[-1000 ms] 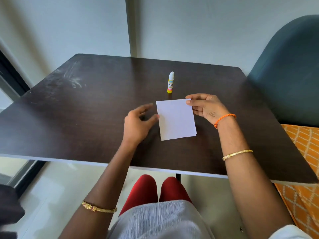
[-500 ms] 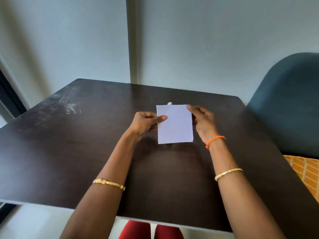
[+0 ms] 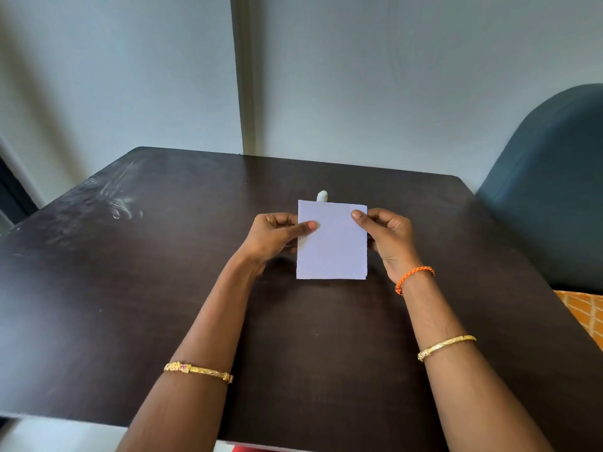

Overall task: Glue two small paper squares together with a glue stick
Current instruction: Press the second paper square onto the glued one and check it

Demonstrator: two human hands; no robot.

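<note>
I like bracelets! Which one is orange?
The braided orange thread bracelet on the right wrist, close to the right hand. The two gold metal bangles sit farther down each forearm.

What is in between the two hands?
In the head view, the white paper lies between the left hand and the right hand; each pinches one side edge.

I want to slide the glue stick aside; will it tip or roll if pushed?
Probably tips: the glue stick seems upright, only its cap showing behind the paper. Its rounded cap suggests it may then roll on the table.
</note>
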